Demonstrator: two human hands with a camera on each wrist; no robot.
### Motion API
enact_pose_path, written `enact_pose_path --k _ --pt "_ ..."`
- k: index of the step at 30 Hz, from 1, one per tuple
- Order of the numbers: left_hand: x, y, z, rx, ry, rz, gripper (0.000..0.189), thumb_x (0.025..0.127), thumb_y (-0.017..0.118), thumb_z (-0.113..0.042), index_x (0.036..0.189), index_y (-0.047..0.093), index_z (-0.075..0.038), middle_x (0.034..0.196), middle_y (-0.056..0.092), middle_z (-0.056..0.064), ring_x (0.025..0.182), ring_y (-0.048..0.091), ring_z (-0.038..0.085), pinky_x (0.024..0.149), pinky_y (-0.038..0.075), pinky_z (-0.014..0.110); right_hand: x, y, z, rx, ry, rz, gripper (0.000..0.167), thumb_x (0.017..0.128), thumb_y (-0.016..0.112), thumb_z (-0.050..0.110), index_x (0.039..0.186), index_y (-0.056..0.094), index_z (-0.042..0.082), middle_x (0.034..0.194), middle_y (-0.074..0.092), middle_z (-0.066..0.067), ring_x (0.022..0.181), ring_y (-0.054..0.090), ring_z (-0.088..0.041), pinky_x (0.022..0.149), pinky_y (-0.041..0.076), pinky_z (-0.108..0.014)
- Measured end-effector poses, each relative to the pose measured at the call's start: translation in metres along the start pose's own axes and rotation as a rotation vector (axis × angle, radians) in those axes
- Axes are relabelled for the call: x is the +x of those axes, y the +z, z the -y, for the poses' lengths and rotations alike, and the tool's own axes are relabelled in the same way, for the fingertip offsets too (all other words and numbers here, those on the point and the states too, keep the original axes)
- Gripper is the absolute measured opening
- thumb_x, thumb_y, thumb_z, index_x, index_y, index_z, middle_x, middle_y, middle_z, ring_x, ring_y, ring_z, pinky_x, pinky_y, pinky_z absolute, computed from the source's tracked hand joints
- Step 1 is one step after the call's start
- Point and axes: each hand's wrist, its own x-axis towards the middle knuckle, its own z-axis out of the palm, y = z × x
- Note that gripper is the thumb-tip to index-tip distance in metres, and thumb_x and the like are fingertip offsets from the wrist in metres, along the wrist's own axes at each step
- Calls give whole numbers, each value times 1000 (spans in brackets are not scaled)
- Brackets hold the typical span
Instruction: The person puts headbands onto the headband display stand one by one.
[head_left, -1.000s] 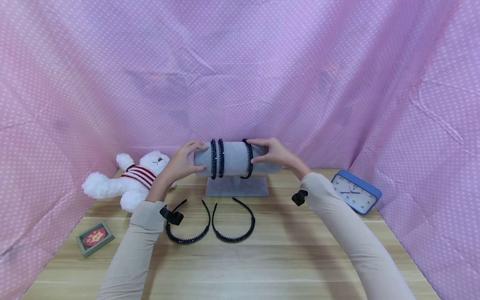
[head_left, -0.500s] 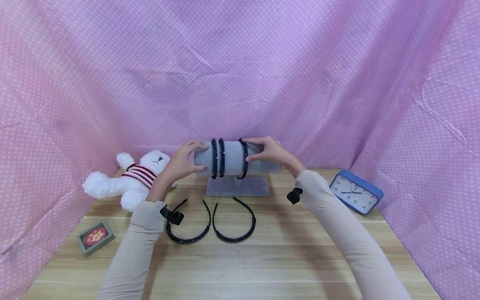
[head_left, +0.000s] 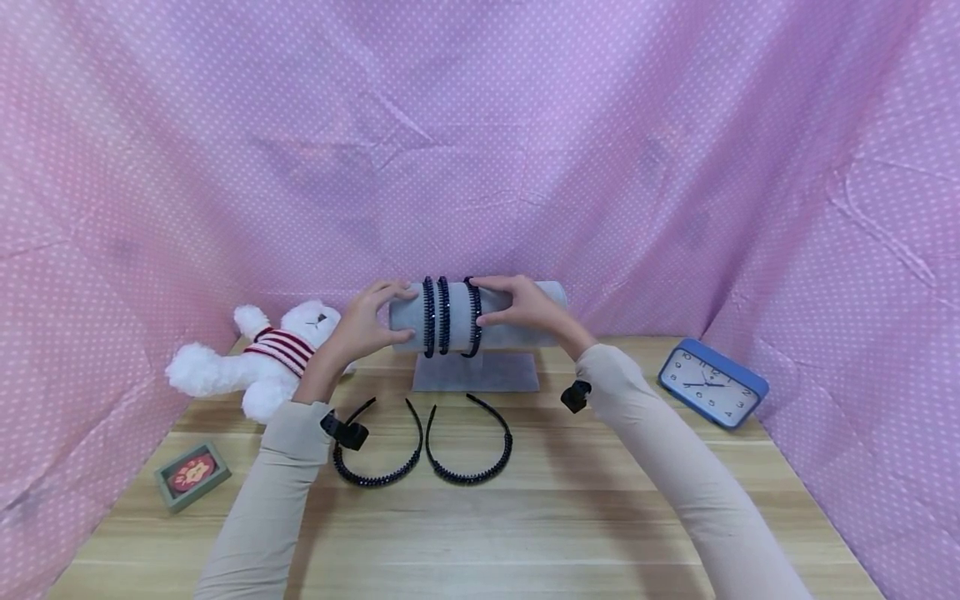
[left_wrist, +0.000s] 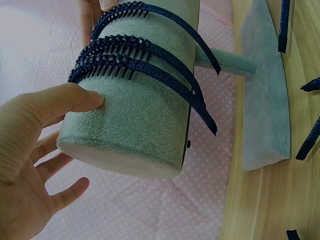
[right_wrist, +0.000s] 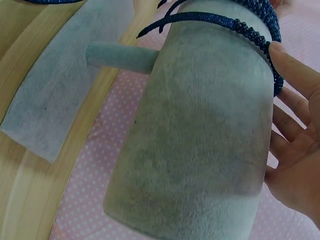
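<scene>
A grey velvet T-bar display stand (head_left: 517, 337) carries three dark blue beaded headbands over its horizontal roll. My left hand (head_left: 360, 325) grips the roll's left end, thumb (left_wrist: 90, 100) on the near side and fingers behind. Two headbands, the left one (head_left: 429, 321) and its neighbour (head_left: 444, 321), sit close together beside that hand. The third headband (head_left: 476, 325) is a small gap to their right. My right hand (head_left: 525, 302) holds this one between thumb and fingers; in the right wrist view the thumb (right_wrist: 285, 57) touches its beaded edge.
Two more headbands, one on the left (head_left: 375, 481) and one on the right (head_left: 468, 479), lie on the wooden table before the stand. A white plush toy (head_left: 262, 375) and a small green frame (head_left: 192, 475) are at left. A blue clock (head_left: 712, 383) is at right.
My right hand has slid the third headband leftward along the roll, nearer the other two. The roll's right end has come into view. My left hand has stayed put.
</scene>
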Motion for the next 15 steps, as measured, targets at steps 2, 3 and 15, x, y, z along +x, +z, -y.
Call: enact_pose_path --k 2,3,15 --pt "0 0 0 -1 -2 -1 60 81 85 -12 137 63 -6 147 52 17 138 47 39 112 44 56 0 3 1 -8 -3 -7 70 87 82 26 150 53 16 154 52 -7 148 42 -26 125 30 -42" --pt "0 0 0 -2 -1 -1 59 81 84 -11 137 63 -6 147 52 17 138 47 39 112 44 56 0 5 2 -9 -4 -11 70 87 82 26 150 53 17 155 52 -7 148 42 -26 125 29 -42" --pt "-1 0 1 9 1 -6 60 81 85 -11 137 63 -5 147 52 17 138 47 39 110 45 57 -1 22 13 -83 -39 -72 72 85 84 26 150 53 18 157 49 -5 151 39 -27 129 19 -49"
